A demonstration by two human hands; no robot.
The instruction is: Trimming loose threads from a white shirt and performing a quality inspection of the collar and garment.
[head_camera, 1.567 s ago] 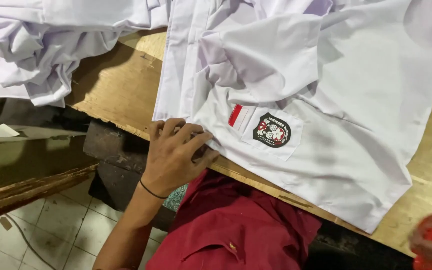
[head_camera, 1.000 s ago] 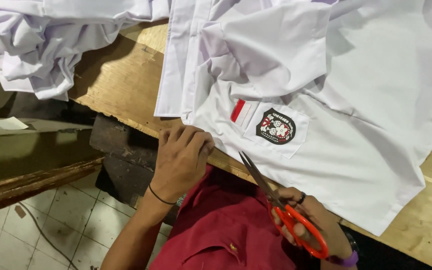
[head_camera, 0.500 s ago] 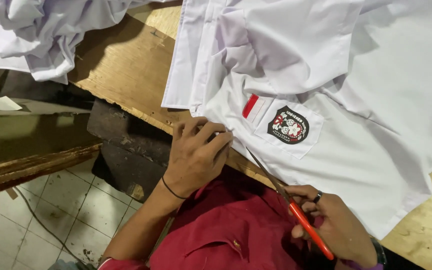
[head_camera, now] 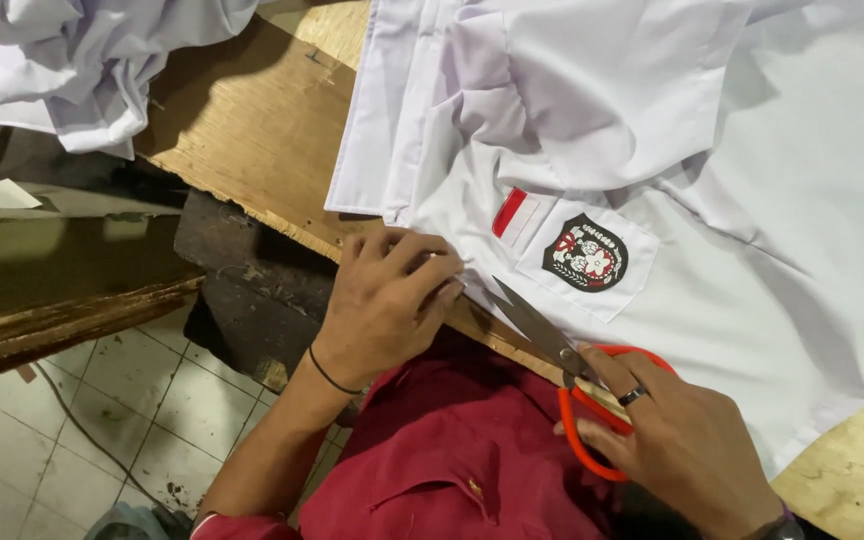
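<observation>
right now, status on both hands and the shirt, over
Left hand pinching white shirt hem at table edge. Right hand holding orange scissors, blades open near hem. Nothing between.

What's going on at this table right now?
A person in a red top works at a wooden table with a white shirt spread on it. The left hand pinches the shirt's edge near the table's rim. The right hand holds orange-handled scissors, blades open and pointing toward that pinched edge, just below the pocket with a dark crest patch. More white cloth lies bunched at the table's far left.
</observation>
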